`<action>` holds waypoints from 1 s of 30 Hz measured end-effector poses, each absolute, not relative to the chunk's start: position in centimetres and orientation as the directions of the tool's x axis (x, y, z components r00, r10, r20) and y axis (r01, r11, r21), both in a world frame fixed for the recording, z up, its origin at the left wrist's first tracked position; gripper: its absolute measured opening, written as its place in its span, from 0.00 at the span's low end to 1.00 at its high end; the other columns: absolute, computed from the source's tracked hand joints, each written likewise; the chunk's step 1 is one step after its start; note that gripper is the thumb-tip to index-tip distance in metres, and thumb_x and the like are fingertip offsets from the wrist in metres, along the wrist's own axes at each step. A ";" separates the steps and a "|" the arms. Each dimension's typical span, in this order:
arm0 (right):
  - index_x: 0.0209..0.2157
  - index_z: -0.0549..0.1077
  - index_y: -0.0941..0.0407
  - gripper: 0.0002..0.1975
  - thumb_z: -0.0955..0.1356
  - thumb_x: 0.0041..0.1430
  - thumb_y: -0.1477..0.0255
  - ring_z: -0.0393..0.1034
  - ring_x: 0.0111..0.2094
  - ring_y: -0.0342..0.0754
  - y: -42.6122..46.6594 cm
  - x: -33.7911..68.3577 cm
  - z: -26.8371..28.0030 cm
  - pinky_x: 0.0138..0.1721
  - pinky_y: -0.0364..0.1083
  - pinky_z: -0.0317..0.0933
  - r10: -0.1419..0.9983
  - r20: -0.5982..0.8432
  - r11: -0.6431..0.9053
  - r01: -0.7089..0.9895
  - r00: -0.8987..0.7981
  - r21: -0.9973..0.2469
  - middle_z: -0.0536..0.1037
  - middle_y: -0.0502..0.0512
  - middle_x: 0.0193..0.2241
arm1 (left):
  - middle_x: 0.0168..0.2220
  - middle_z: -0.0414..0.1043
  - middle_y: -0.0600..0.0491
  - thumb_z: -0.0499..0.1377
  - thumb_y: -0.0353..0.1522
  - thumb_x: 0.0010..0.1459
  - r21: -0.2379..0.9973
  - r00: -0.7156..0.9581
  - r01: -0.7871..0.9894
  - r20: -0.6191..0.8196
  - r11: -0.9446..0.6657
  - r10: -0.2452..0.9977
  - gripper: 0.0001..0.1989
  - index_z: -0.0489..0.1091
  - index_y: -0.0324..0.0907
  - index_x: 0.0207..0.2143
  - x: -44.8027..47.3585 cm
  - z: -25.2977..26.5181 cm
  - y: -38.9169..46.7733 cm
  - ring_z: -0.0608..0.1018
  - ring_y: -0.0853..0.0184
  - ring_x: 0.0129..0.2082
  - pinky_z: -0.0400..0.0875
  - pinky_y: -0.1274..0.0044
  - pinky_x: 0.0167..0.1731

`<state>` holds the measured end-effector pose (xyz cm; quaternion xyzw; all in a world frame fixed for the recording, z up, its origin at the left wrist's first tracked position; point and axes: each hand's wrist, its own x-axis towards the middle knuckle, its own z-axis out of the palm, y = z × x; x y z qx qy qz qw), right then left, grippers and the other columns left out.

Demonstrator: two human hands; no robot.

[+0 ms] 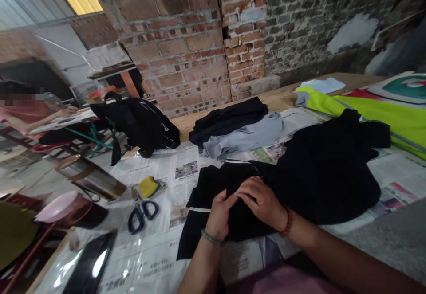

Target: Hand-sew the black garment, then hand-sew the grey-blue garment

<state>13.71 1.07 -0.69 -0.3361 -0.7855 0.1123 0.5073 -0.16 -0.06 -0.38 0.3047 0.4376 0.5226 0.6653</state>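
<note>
A black garment (326, 170) with white stripes on its left part lies spread on the newspaper-covered table. Over that left part my two hands meet, fingertips together. My left hand (221, 212), a green bead bracelet at its wrist, is closed in a pinch. Closed as well, my right hand (262, 198) wears a red bead bracelet and has its thumb and finger pressed close to the left thumb. Whatever sits between the fingertips is too small to make out. Left of the garment are scissors (143, 214) with dark blue handles and a small yellow-green piece (148, 186).
A black bag (140, 123), a folded dark garment (229, 119) and a grey garment (246, 136) lie behind. A neon yellow garment (372, 114) and an iron (408, 88) are right. At left stand a steel flask (89, 176), a phone (91, 263) and, farther off, a seated person (29, 116).
</note>
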 end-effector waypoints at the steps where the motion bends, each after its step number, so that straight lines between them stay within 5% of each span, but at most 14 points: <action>1: 0.34 0.69 0.55 0.05 0.63 0.57 0.77 0.66 0.34 0.46 1.1 13.8 -0.8 0.38 0.48 0.57 0.623 0.734 0.762 0.425 -0.271 -0.489 0.74 0.52 0.30 | 0.27 0.75 0.53 0.67 0.29 0.38 0.861 0.073 -0.431 -0.267 0.271 0.961 0.11 0.74 0.36 0.28 -0.1 -0.4 -0.1 0.74 0.71 0.26 0.67 0.81 0.30; 9: 0.36 0.67 0.56 0.07 0.59 0.58 0.78 0.66 0.36 0.46 0.8 13.8 -0.5 0.41 0.49 0.57 0.603 0.761 0.762 0.456 -0.239 -0.460 0.74 0.54 0.31 | 0.25 0.74 0.55 0.67 0.31 0.40 0.827 0.056 -0.474 -0.314 0.302 0.948 0.08 0.73 0.38 0.26 0.0 -0.4 0.1 0.74 0.72 0.26 0.66 0.81 0.30; 19: 0.33 0.64 0.56 0.06 0.58 0.59 0.78 0.64 0.32 0.46 1.3 13.6 -0.2 0.36 0.48 0.59 0.587 0.765 0.786 0.412 -0.264 -0.461 0.70 0.53 0.26 | 0.22 0.69 0.58 0.65 0.35 0.41 0.942 0.036 -0.277 -0.185 0.188 0.982 0.10 0.71 0.37 0.24 0.5 -0.4 -0.1 0.69 0.74 0.25 0.62 0.83 0.27; 30: 0.34 0.64 0.56 0.08 0.57 0.57 0.81 0.63 0.34 0.47 1.5 13.8 -1.1 0.37 0.49 0.60 0.470 0.815 0.860 0.385 -0.339 -0.336 0.70 0.55 0.28 | 0.16 0.60 0.62 0.66 0.35 0.35 0.929 -0.080 -0.266 -0.288 0.258 0.954 0.14 0.64 0.37 0.17 0.8 -1.0 0.2 0.61 0.77 0.18 0.55 0.84 0.20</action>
